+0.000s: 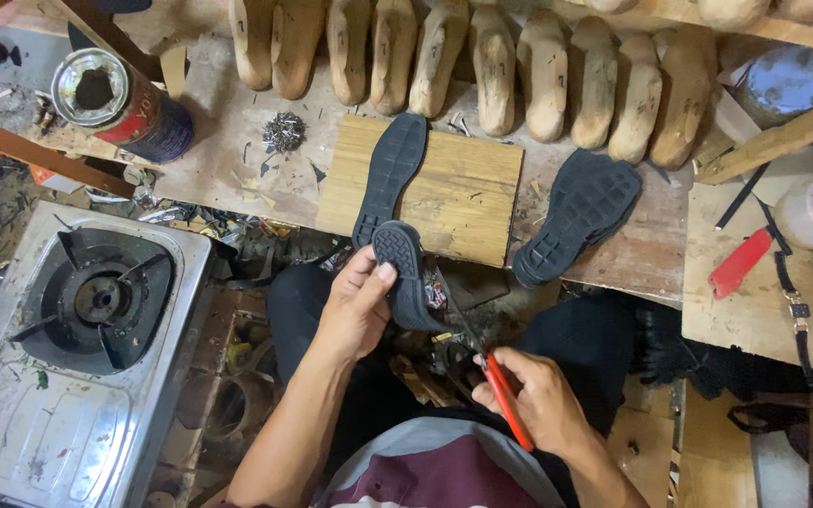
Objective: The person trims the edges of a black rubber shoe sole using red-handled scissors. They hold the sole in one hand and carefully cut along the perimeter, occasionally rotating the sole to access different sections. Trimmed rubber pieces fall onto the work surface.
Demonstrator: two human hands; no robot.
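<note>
Bare forearms; maroon shirt with grey collar band; dark trousers.

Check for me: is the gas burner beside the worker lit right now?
No. The gas burner shows no flame and nothing stands on it, while the left hand holds a black sole and the right hand works red-handled scissors.
</note>
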